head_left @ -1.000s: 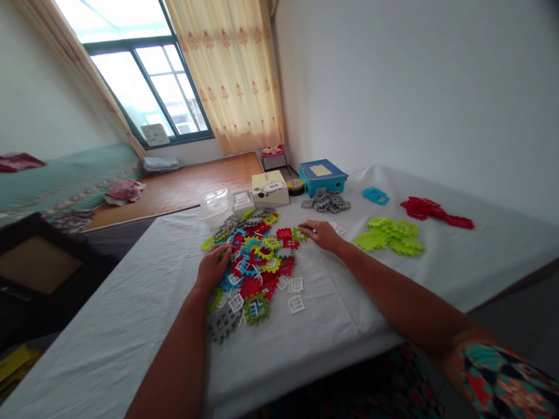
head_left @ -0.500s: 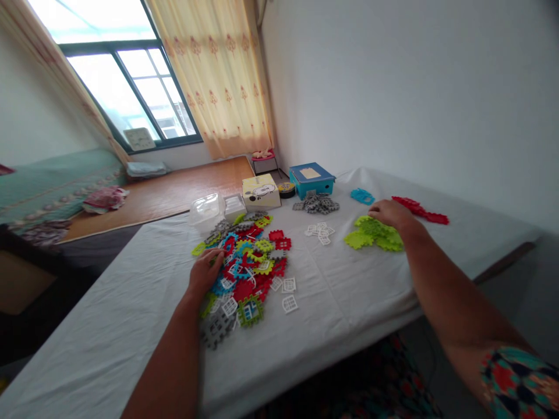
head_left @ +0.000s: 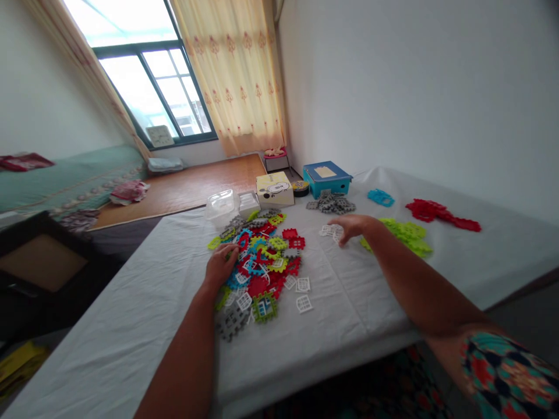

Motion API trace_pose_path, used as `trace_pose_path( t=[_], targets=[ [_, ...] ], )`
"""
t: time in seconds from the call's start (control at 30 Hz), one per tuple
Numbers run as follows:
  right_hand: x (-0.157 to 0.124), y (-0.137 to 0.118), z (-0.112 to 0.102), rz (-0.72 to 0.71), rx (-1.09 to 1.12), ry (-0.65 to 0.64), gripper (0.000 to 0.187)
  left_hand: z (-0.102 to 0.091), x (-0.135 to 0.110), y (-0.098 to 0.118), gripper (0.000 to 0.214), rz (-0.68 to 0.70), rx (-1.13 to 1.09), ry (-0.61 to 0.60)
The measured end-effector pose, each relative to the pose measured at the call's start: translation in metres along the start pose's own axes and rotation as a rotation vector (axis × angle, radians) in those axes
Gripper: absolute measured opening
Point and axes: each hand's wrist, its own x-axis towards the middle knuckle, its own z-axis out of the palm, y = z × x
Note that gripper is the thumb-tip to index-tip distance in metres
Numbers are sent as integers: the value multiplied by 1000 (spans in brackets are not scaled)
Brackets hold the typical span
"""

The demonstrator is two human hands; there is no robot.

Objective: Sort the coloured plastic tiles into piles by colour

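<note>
My left hand rests at the left edge of a mixed pile of plastic building pieces, its fingers loosely bent over the pieces and gripping none that I can see. Red, blue, lime green and grey notched plates lie jumbled there with white window frames. My right hand hovers over a small group of white window pieces, thumb and fingers apart, partly covering them. Just right of it is a heap of lime green pieces, partly behind the forearm.
Grey pieces lie before a blue lidded box. Farther right are blue pieces and a red row. A yellow box and a clear plastic container stand behind the pile. A white cloth covers the table.
My right hand has moved left from the lime green heap to the white window pieces. My left hand stays at the pile. The view has turned slightly left.
</note>
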Motion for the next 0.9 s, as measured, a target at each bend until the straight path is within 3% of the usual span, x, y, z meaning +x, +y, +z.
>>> trace_pose_path(
  t=[0.17, 0.3, 0.4, 0.47, 0.57, 0.67, 0.77, 0.9],
  targets=[
    [6, 4, 13, 9, -22, 109, 67, 2, 0, 0, 35, 6, -2, 7],
    [13, -39, 23, -131, -17, 336, 37, 2, 0, 0, 33, 4, 4, 19],
    [21, -76, 36, -346, 13, 348, 30, 2, 0, 1, 32, 8, 5, 26],
    [25, -88, 45, -416, 4, 316, 33, 1, -1, 2, 33, 10, -1, 23],
    [27, -88, 51, -469, 25, 285, 36, 1, -2, 2, 34, 9, 1, 10],
    [24, -83, 50, -528, 60, 268, 27, 1, -1, 2, 36, -2, 14, 7],
    [19, -82, 49, -536, 22, 299, 15, 0, -1, 2, 36, -15, 23, 1],
    [11, -83, 48, -514, -87, 382, 14, -1, 0, 3, 37, -23, 24, -11]
  ],
)
